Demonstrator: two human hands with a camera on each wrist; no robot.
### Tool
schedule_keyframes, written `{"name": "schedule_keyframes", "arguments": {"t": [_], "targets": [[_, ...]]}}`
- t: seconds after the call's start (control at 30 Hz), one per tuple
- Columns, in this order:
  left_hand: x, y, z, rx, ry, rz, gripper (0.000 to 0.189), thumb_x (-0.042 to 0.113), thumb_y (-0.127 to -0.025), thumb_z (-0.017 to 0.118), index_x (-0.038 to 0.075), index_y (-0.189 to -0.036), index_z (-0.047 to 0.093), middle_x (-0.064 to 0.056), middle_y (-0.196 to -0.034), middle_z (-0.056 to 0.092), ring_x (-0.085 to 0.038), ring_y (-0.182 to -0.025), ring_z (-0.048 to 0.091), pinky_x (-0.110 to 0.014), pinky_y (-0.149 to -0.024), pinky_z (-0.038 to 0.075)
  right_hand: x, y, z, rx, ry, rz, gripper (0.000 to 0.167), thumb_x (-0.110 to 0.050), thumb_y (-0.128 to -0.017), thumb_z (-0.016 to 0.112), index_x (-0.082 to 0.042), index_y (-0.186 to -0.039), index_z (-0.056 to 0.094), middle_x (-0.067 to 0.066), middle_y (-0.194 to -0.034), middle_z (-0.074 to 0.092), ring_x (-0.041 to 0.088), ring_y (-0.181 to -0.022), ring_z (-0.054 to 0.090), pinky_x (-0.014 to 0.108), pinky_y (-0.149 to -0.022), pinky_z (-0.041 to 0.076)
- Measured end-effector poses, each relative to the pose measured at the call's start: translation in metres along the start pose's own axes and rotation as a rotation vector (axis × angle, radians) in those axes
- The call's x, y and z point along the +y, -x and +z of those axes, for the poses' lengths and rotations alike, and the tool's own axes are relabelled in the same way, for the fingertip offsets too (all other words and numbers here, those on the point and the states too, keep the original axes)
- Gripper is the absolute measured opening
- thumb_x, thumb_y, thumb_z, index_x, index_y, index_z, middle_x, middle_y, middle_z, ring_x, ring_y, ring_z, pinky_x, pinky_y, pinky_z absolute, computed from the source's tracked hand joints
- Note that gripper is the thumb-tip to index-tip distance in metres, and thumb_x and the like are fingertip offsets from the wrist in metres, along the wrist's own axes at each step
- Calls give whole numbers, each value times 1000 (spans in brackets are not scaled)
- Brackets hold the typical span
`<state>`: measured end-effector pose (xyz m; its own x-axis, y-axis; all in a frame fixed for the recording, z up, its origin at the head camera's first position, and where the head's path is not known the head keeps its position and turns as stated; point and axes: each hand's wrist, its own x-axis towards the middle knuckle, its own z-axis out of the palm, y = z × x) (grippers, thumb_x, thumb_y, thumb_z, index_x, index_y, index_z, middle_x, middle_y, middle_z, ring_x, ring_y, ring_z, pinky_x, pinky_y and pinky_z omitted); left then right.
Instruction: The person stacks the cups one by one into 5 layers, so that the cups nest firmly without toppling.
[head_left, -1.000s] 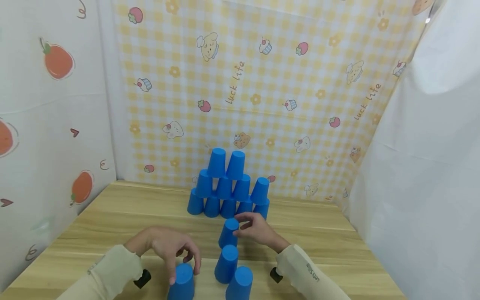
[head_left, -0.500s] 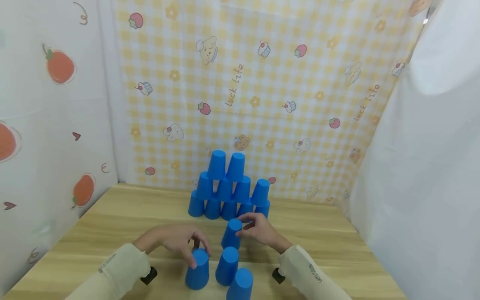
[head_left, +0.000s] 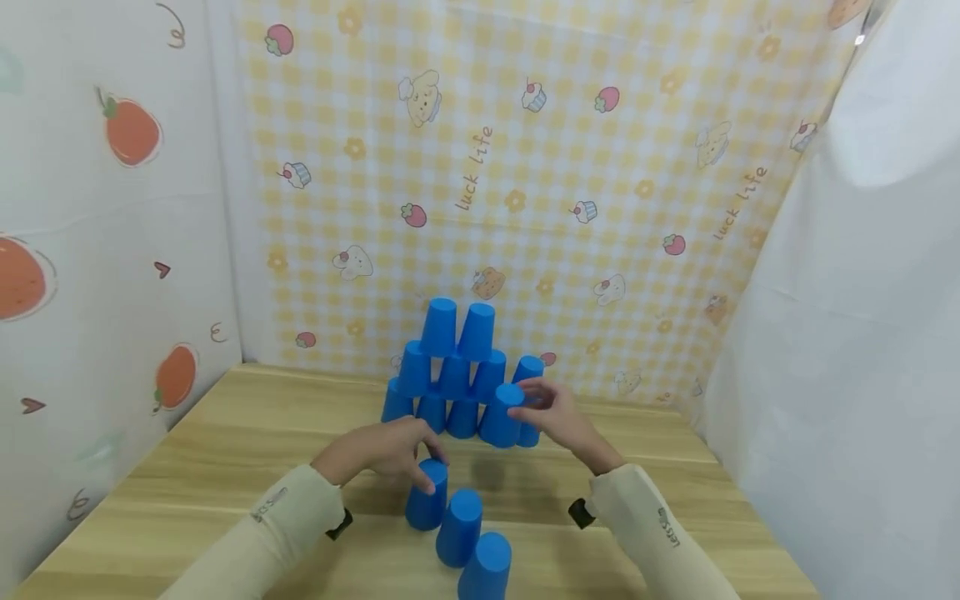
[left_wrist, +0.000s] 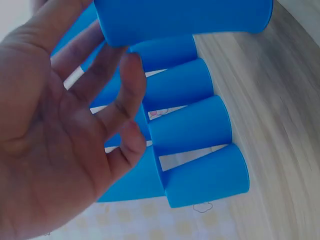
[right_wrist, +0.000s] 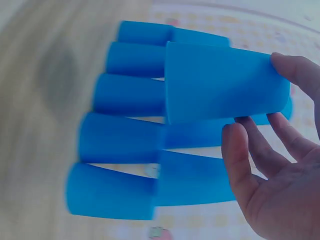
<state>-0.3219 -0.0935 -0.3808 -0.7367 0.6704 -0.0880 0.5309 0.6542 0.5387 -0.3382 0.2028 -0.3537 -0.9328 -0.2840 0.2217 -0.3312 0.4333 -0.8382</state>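
My right hand (head_left: pixel 558 421) pinches an upside-down blue plastic cup (head_left: pixel 498 421) near its narrow end, raised in front of the stack's right part. In the right wrist view this blue cup (right_wrist: pixel 220 82) overlaps the rows behind it. Nearer the body, my left hand (head_left: pixel 397 454) grips another upside-down blue cup (head_left: pixel 426 504) by its top from the left; in the left wrist view only the lower part of that held cup (left_wrist: pixel 185 22) shows. Behind both hands rises a three-level pyramid of upside-down blue cups (head_left: pixel 453 379), with two cups on its top level.
Two more upside-down cups stand in front on the wooden table (head_left: pixel 247 467): one cup (head_left: pixel 459 533) beside the left-held cup, another cup (head_left: pixel 486 571) closer to the body. A yellow checked curtain (head_left: pixel 375 183) hangs behind the pyramid; white cloth (head_left: pixel 840 333) borders the right side.
My right hand has lifted its cup from the table and carried it forward and right to the pyramid. My left hand has brought its cup forward and to the right.
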Motion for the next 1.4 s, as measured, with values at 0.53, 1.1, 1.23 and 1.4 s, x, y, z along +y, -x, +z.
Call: {"name": "schedule_keyframes", "arguments": {"t": [0.53, 1.1, 1.23, 1.4], "targets": [[7, -11, 7, 68, 1, -160, 39, 38, -76, 85, 23, -111, 74, 4, -110, 70, -22, -108, 64, -48, -92, 53, -61, -46, -39, 232, -44, 54, 54, -41, -88, 74, -13, -131, 59, 14, -127, 64, 31, -104, 67, 36, -72, 59], [8, -8, 15, 118, 36, -118, 45, 36, -77, 85, 16, -115, 73, -1, -114, 69, -28, -112, 63, -50, -92, 53, -42, -84, -35, 273, -16, 157, 56, -38, -90, 73, -8, -134, 56, 17, -131, 61, 35, -113, 64, 42, -79, 59], [8, -6, 13, 124, 36, -118, 46, 36, -77, 85, 15, -116, 73, -1, -114, 69, -30, -113, 62, -50, -92, 53, -41, -86, -33, 257, -13, 154, 54, -36, -91, 72, -7, -134, 56, 18, -132, 61, 35, -114, 64, 48, -84, 57], [7, -4, 11, 132, 70, -96, 48, 35, -77, 85, 13, -118, 72, -2, -114, 68, -30, -109, 63, -49, -90, 54, -42, -87, -32, 253, -10, 140, 54, -35, -92, 72, -8, -135, 55, 17, -132, 61, 36, -115, 63, 50, -86, 56]]}}
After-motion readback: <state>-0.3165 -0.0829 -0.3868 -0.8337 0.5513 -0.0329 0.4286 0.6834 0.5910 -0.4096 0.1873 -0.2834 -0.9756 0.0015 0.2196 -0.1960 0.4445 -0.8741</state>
